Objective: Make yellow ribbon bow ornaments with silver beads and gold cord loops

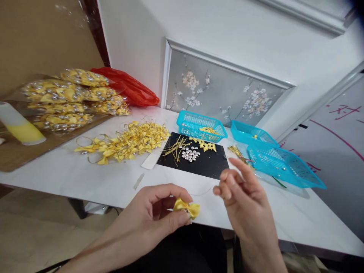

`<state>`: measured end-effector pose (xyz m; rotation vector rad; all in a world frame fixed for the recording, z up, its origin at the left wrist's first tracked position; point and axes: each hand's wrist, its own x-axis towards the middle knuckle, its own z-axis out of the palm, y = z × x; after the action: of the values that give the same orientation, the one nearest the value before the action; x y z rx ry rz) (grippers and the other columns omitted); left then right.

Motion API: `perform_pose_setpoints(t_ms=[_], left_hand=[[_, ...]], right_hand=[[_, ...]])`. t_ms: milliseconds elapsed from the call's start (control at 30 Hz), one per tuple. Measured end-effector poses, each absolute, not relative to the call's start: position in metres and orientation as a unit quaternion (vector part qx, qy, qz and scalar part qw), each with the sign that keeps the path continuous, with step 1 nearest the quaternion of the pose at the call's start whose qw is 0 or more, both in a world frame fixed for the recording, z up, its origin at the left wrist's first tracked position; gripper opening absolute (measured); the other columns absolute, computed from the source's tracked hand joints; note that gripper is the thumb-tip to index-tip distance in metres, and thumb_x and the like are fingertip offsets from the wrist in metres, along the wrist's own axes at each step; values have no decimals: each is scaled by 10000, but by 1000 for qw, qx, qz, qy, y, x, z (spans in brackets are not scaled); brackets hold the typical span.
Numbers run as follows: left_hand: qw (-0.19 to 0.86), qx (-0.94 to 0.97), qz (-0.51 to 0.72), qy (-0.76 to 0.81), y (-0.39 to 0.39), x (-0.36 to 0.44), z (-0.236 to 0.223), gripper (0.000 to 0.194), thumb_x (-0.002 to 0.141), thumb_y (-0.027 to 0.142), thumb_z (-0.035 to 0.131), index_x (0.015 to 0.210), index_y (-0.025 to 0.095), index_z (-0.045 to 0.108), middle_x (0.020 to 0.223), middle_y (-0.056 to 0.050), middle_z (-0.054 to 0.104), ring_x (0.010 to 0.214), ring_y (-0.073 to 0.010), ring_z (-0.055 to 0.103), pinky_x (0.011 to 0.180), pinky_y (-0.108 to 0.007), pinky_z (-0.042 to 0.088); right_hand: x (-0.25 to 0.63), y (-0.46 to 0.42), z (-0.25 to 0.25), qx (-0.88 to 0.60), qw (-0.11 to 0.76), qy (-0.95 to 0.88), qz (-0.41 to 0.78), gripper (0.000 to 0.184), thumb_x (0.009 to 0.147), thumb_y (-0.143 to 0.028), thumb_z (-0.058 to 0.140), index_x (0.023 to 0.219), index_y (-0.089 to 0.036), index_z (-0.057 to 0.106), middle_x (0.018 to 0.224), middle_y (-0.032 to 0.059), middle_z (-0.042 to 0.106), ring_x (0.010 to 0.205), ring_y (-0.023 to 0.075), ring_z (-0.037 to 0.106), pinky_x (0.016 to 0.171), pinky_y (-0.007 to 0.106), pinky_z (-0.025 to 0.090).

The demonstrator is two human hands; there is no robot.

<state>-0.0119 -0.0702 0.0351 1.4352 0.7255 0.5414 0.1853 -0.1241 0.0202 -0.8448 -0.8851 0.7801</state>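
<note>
My left hand pinches a yellow ribbon bow between thumb and fingers, just over the table's front edge. Something small and shiny shows at the bow's middle, partly behind the thumb. From the bow a thin cord runs right to my right hand, whose fingertips are closed on its end while the index finger points up. Beyond both hands lies a black mat bearing silver beads, gold cords and several loose yellow bows.
A heap of finished-looking yellow bows lies left of the mat, with bagged bows and a red plastic bag behind. Blue baskets stand along the back and right. A white-and-yellow cylinder is far left.
</note>
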Motion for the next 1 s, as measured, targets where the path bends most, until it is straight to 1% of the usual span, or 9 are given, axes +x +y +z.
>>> perform_pose_setpoints(t_ms=[67, 167, 333, 567, 700, 800, 867, 933, 1000], left_hand=[[663, 642, 229, 309, -71, -11, 36, 107, 817, 278, 700, 886, 199, 679, 735, 17, 652, 683, -127, 574, 619, -220, 426], [675, 641, 233, 281, -74, -11, 37, 66, 825, 226, 691, 883, 212, 663, 776, 22, 668, 717, -122, 594, 655, -209, 455], [669, 635, 268, 278, -78, -13, 36, 181, 796, 188, 700, 966, 253, 695, 839, 22, 679, 728, -131, 632, 673, -219, 506], [626, 669, 274, 291, -81, -14, 35, 125, 775, 162, 700, 856, 245, 747, 826, 17, 706, 664, -116, 614, 602, -182, 495], [635, 651, 277, 312, -81, -13, 35, 95, 763, 191, 725, 831, 250, 757, 769, 18, 727, 642, -121, 626, 584, -178, 493], [656, 612, 293, 330, -81, -13, 38, 142, 744, 227, 752, 882, 255, 762, 710, 17, 736, 630, -140, 657, 580, -193, 511], [664, 595, 309, 332, -81, -12, 40, 165, 733, 241, 765, 897, 257, 766, 726, 13, 755, 653, -154, 684, 604, -206, 532], [659, 596, 318, 330, -81, -11, 40, 153, 729, 242, 768, 882, 256, 773, 760, 8, 771, 683, -161, 697, 634, -213, 546], [641, 608, 328, 334, -81, -10, 39, 158, 722, 247, 776, 880, 256, 774, 779, 6, 775, 692, -159, 694, 631, -206, 547]], right_hand=[[194, -110, 26, -352, 790, -364, 345, 270, 822, -167, 701, 1070, -271, 681, 801, -46, 629, 552, 29, 519, 742, 279, 602], [200, -91, 27, -355, 792, -366, 336, 223, 810, -162, 713, 1016, -243, 685, 799, -46, 644, 578, 30, 547, 865, 350, 597], [192, -80, 10, -390, 747, -418, 339, 201, 852, -197, 682, 1048, -239, 664, 801, -42, 647, 608, 49, 573, 894, 402, 591], [184, -77, -6, -459, 696, -478, 274, 209, 887, -235, 629, 1094, -210, 637, 661, -54, 597, 693, 110, 607, 897, 417, 583], [181, -76, -15, -478, 686, -469, 286, 185, 900, -271, 614, 1072, -200, 620, 612, -58, 559, 756, 132, 611, 855, 386, 591], [179, -93, -14, -480, 671, -465, 322, 107, 920, -295, 600, 966, -201, 623, 627, -47, 569, 663, 123, 605, 718, 321, 593], [177, -111, -6, -480, 643, -475, 360, 123, 949, -301, 566, 942, -200, 636, 640, -36, 573, 619, 112, 601, 645, 268, 553], [174, -130, 5, -477, 601, -504, 396, 160, 972, -325, 536, 1020, -213, 640, 688, -24, 582, 661, 110, 604, 642, 233, 506], [168, -144, 16, -473, 565, -533, 417, 179, 960, -366, 550, 1004, -213, 634, 736, -16, 577, 646, 103, 576, 611, 220, 471]])
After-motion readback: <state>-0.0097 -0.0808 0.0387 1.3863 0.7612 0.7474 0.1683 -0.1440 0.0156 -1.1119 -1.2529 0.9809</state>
